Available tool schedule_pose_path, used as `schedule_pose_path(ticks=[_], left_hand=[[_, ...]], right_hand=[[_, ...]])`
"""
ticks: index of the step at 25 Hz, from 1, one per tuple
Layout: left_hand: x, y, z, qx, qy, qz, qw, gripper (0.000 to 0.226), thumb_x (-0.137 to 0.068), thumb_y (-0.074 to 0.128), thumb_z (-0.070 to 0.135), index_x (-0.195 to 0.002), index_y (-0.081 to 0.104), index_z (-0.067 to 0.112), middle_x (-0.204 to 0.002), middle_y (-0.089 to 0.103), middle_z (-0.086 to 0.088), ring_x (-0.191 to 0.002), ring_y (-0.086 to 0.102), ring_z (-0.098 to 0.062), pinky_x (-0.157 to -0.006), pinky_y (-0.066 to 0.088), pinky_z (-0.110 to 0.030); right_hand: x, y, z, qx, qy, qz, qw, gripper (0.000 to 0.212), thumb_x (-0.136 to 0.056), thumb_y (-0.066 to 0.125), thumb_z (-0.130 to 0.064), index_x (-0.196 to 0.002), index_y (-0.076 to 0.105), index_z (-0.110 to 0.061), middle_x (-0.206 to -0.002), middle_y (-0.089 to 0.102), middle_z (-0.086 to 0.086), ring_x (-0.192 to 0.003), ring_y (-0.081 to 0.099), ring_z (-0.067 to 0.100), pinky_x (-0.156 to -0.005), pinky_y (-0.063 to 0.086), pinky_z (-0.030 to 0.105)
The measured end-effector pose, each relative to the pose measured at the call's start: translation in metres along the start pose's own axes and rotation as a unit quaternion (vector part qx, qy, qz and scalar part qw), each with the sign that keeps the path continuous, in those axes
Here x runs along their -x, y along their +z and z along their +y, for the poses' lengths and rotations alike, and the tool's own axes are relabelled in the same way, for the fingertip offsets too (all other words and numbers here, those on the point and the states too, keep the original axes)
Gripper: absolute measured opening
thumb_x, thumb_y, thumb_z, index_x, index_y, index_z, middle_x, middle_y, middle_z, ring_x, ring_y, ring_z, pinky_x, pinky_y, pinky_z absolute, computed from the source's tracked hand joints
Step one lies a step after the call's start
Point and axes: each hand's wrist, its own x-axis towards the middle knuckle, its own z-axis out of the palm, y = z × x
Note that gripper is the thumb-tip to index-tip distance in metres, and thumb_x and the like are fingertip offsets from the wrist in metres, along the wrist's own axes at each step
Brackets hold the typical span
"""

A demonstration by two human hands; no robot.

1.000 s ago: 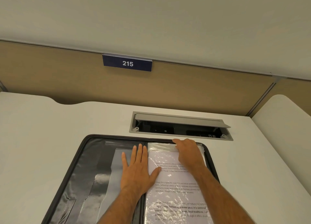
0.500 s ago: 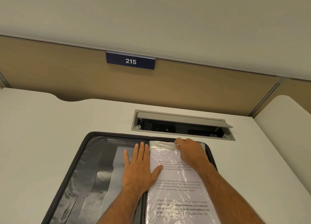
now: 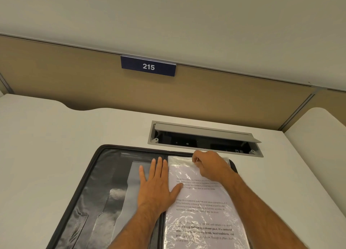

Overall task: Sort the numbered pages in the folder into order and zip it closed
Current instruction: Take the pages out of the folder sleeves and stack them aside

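Head camera: left hand [image 3: 156, 186] lies flat, fingers straight, on the open folder [image 3: 97, 183]. Right hand [image 3: 210, 165] pinches the pages' [image 3: 202, 211] top edge.

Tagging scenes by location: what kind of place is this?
Most likely an office workstation or a numbered study carrel. A blue plate reading 215 hangs on a tan partition panel, and the white desk has a built-in cable hatch, its lid propped open.
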Motion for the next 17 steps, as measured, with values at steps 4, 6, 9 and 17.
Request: schedule_pose_path(ticks=[4, 6, 9, 17], left_hand=[[0.0, 0.001, 0.0, 0.011, 0.004, 0.008, 1.0, 0.098, -0.087, 0.007, 0.085, -0.156, -0.017, 0.018, -0.166, -0.017, -0.002, -0.153, -0.017, -0.025, -0.117, -0.017, -0.06], [0.001, 0.001, 0.0, 0.016, 0.005, 0.011, 1.0, 0.098, -0.087, 0.007, 0.084, -0.157, -0.014, 0.018, -0.166, -0.015, -0.002, -0.153, -0.016, -0.025, -0.118, -0.016, -0.06], [0.002, -0.002, 0.001, 0.005, 0.002, -0.007, 1.0, 0.097, -0.087, 0.005, 0.084, -0.156, -0.018, 0.019, -0.165, -0.02, -0.001, -0.152, -0.019, -0.025, -0.118, -0.018, -0.059], [0.001, -0.006, 0.001, 0.012, 0.003, -0.021, 1.0, 0.101, -0.084, 0.006, 0.087, -0.154, -0.023, 0.02, -0.164, -0.023, -0.001, -0.151, -0.022, -0.023, -0.119, -0.015, -0.06]], right_hand=[[-0.012, -0.02, -0.003, -0.146, 0.068, -0.052, 0.986, 0.023, -0.104, 0.049, -0.015, -0.124, 0.059, -0.018, -0.119, 0.061, 0.007, -0.081, 0.066, 0.016, -0.063, 0.056, 0.022], [-0.015, -0.026, -0.001, -0.171, 0.111, -0.094, 0.974, 0.02, -0.103, 0.049, -0.011, -0.118, 0.063, -0.016, -0.113, 0.062, 0.007, -0.076, 0.066, 0.017, -0.06, 0.058, 0.024], [-0.023, -0.03, -0.001, -0.155, 0.138, -0.153, 0.966, 0.019, -0.099, 0.055, -0.005, -0.111, 0.067, -0.014, -0.109, 0.063, 0.006, -0.076, 0.07, 0.019, -0.061, 0.057, 0.023], [-0.038, -0.025, -0.001, -0.039, 0.094, -0.224, 0.969, 0.026, -0.085, 0.078, -0.02, -0.108, 0.073, -0.011, -0.111, 0.069, 0.003, -0.101, 0.061, 0.018, -0.084, 0.05, 0.029]])
